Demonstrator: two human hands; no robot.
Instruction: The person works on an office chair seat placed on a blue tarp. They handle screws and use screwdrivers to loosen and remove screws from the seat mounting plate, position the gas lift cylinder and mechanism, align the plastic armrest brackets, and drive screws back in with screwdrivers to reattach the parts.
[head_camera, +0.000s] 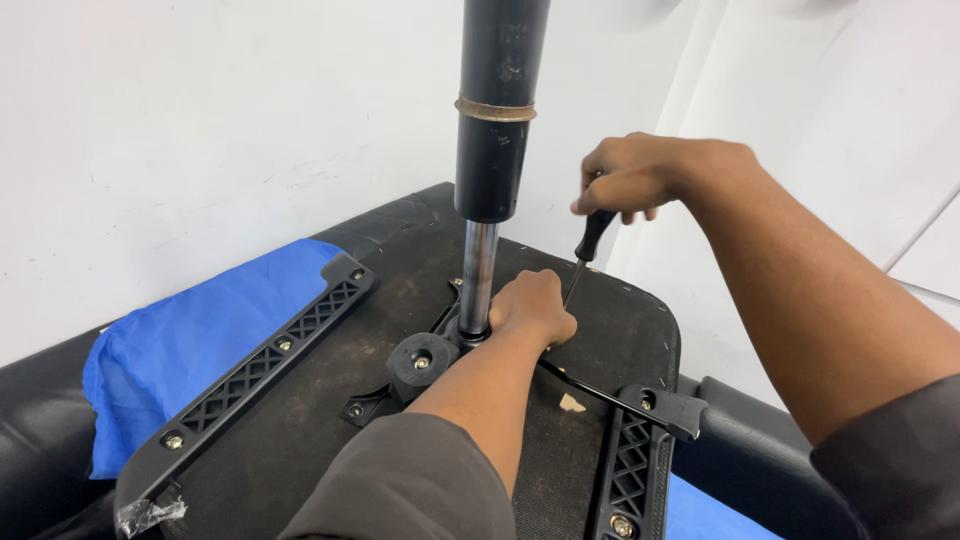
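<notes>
1. Two hands are on an upturned office chair seat (330, 400) here, with its dark underside facing up at the camera.
2. The right hand (625, 178) has its grip closed tight around the black handle of a screwdriver (585, 255). The shaft angles down and to the left, and its tip goes out of sight behind the other hand, so I can't tell what it's sitting in.
3. The left hand (532, 308) rests on the mechanism plate right beside the base of the gas lift column (492, 150). Its fingers are curled under and pressed together, but I can't tell whether they're actually pinching anything.
4. That column stands upright out of the middle of the seat. It's a fat black tube up top with a brass-coloured ring around it, and a thin shiny rod below.
5. A round black knob (420, 362) sits just left of the column's foot, with a bolt in its centre.
6. There are two black armrest brackets with a lattice pattern. The long one (255, 375) runs along the left edge of the seat, and the other (632, 470) is at the lower right. Both have brass-looking screws showing.
7. A thin black lever (590, 385) runs from under the left hand toward the right bracket.
8. A blue cloth (180, 350) is spread under the seat on the left, with a white wall behind it all.
</notes>
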